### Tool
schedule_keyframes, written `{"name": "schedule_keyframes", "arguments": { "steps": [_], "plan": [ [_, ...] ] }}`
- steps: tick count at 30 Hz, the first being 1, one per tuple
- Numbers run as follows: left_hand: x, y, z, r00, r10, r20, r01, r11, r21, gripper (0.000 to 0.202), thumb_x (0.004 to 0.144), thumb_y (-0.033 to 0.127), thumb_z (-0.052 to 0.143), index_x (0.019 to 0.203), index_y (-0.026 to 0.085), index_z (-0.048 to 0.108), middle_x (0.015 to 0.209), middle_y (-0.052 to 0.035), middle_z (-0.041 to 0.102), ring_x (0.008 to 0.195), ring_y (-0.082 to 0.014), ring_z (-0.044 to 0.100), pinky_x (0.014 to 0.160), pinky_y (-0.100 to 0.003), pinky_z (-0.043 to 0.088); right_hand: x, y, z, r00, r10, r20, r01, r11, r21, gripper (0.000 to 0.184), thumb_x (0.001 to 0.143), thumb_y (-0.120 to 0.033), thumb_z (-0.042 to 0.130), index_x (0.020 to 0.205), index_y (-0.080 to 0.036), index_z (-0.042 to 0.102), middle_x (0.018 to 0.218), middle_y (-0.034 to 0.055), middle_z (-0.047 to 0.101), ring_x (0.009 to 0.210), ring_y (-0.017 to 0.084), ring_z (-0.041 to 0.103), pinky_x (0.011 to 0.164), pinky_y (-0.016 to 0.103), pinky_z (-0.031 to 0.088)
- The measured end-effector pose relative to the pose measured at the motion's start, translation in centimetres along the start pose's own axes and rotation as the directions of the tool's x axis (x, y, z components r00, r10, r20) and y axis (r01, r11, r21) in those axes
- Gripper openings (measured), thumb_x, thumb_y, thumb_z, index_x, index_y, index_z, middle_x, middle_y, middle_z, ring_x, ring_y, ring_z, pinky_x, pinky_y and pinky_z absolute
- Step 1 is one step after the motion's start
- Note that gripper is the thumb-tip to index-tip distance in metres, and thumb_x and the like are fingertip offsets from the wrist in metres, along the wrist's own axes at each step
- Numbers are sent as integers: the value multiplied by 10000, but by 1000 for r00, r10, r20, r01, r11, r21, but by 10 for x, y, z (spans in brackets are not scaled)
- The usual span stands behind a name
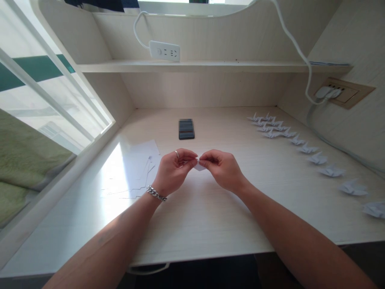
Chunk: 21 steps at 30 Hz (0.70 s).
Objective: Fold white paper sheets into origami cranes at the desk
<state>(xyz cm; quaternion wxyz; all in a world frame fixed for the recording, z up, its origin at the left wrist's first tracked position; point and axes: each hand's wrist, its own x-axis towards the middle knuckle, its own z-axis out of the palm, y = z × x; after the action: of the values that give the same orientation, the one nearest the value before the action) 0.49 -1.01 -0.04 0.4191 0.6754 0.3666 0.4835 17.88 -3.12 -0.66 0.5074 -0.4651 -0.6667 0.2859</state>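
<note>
Between my fingertips is a small folded piece of white paper (pixel 200 167), held just above the middle of the desk. My left hand (pixel 177 167), with a ring and a chain bracelet at the wrist, pinches its left side. The right side is pinched by my right hand (pixel 223 167). Both hands are closed, and the fingers hide much of the paper. To the left of my left hand lie loose white paper sheets (pixel 135 160), partly in bright sunlight. A line of several folded paper cranes (pixel 307 148) runs along the right side of the desk.
A dark phone (pixel 186 129) lies beyond my hands on the desk (pixel 210 224). On the shelf (pixel 210 66) above rests a white power strip (pixel 164 51). A white cable (pixel 296 44) hangs down to the wall socket (pixel 345 93). White bars (pixel 72 100) border the left.
</note>
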Motion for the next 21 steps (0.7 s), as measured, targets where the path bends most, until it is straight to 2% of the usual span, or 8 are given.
{"name": "schedule_keyframes", "arguments": {
  "steps": [5, 9, 21],
  "plan": [
    [0, 2, -2, 999, 34, -4, -34, 998, 56, 139, 826, 225, 647, 934, 149, 690, 848, -67, 742, 790, -178, 706, 716, -292, 566, 0, 0, -1, 999, 43, 11, -43, 999, 25, 57, 802, -226, 653, 805, -203, 705, 777, 18, 712, 719, 168, 631, 682, 298, 481],
    [-2, 0, -3, 999, 35, 37, -36, 999, 28, 199, 802, 195, 662, 994, 150, 680, 935, -86, 745, 886, -199, 712, 806, -320, 574, 1, 1, -1, 999, 44, 10, -44, 998, 46, 59, 800, -236, 654, 800, -202, 702, 783, 23, 714, 726, 173, 636, 688, 304, 490],
    [-1, -4, -4, 997, 49, 57, -54, 994, 93, 171, 800, 241, 683, 949, 158, 701, 906, -81, 749, 857, -203, 714, 812, -342, 585, 0, 3, 0, 999, 36, 13, -36, 999, 28, 73, 804, -243, 664, 845, -214, 717, 840, 37, 736, 783, 194, 675, 743, 332, 529]
  ]
}}
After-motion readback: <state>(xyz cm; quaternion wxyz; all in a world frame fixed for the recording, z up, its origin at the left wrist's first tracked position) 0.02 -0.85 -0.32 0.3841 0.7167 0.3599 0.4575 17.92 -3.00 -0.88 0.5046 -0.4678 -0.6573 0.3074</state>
